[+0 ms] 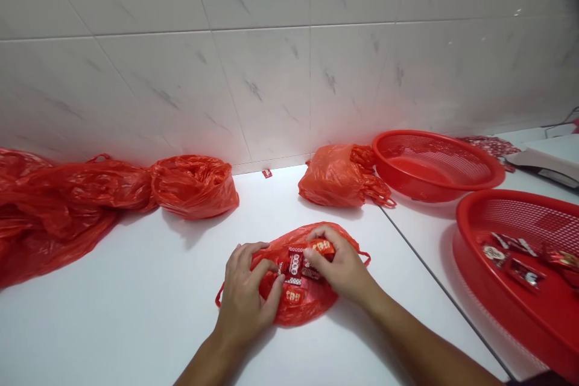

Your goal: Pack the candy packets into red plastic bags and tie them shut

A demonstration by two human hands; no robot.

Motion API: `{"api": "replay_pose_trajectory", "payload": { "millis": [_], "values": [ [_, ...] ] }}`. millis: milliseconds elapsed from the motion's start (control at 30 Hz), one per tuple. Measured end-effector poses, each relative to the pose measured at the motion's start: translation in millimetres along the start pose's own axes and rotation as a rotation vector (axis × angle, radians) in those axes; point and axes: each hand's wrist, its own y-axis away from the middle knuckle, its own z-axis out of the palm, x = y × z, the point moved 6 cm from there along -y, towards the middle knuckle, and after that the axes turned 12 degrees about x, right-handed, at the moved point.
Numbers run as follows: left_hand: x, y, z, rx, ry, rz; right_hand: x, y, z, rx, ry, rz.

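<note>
Observing two bare hands working over a flattened red plastic bag (312,307) lying on the white desk (113,319). The right hand (339,265) is resting at the bag's far edge, its fingers (316,240) closing narrowly on a red wrapped packet (322,246), whose long axis is running roughly side to side across the view. The left hand (244,298) is reaching over the bag's near-left edge, with its fingers (260,265) curled and their tips touching the bag just beside a white-patterned packet (295,265); it is holding nothing visible.

A dark packet (312,273) and a lower red packet (294,295) are lying on the bag between the hands. The right hand is nearer the red wrapped packet and the dark packet; the left is nearer the white-patterned one.

Beyond the bag, a knotted red bag (337,178) is sitting toward the tile wall (253,60), with a red mesh basket (436,163) just to its right. A long heap of red bags (90,193) is lying far left of the bag. To the right, a second red basket (497,199) is holding several wrapped packets (525,274).
</note>
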Motion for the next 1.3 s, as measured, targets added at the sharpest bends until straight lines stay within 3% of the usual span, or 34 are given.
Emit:
{"api": "replay_pose_trajectory", "payload": {
  "millis": [100, 167, 333, 633, 733, 833, 967, 1033, 1100, 1233, 1300],
  "values": [
    [-0.2, 0.5, -1.4, 0.021, 0.013, 0.006, -10.7, 4.3, 4.7, -0.048, 0.244, -0.232],
    [-0.1, 0.9, -1.3, 0.022, 0.023, 0.005, -11.4, 5.5, 6.4, -0.074, 0.296, -0.252],
    [7.5, 0.5, -3.4, 0.056, 0.087, 0.048, -4.7, 6.8, 10.0, -0.148, 0.134, -0.117],
    [22.3, 3.9, -10.2, 0.147, 0.192, 0.254, 17.6, 33.7, 45.2, -0.552, -0.111, 0.177],
    [15.8, 3.0, -16.3, 0.198, 0.190, 0.210, 22.1, 31.7, 43.7, -0.545, -0.101, 0.242],
    [7.8, 2.2, -25.3, 0.305, 0.183, 0.129, 18.5, 16.4, 29.5, -0.392, -0.151, 0.258],
    [3.4, 2.4, -31.3, 0.392, 0.156, 0.084, 3.3, -8.3, -8.4, -0.022, -0.197, 0.121],
    [5.1, 2.1, -29.3, 0.370, 0.157, 0.092, -4.6, -11.2, -20.5, 0.063, -0.122, 0.031],
    [8.3, 1.7, -24.8, 0.320, 0.164, 0.103, -13.0, -7.2, -19.9, 0.026, -0.022, -0.080],
    [14.9, 1.0, -17.0, 0.249, 0.192, 0.129, -26.2, 12.3, 3.3, -0.192, 0.175, -0.321],
    [17.1, 1.0, -14.9, 0.237, 0.202, 0.142, -29.0, 18.4, 10.8, -0.224, 0.241, -0.398]
  ]
}}
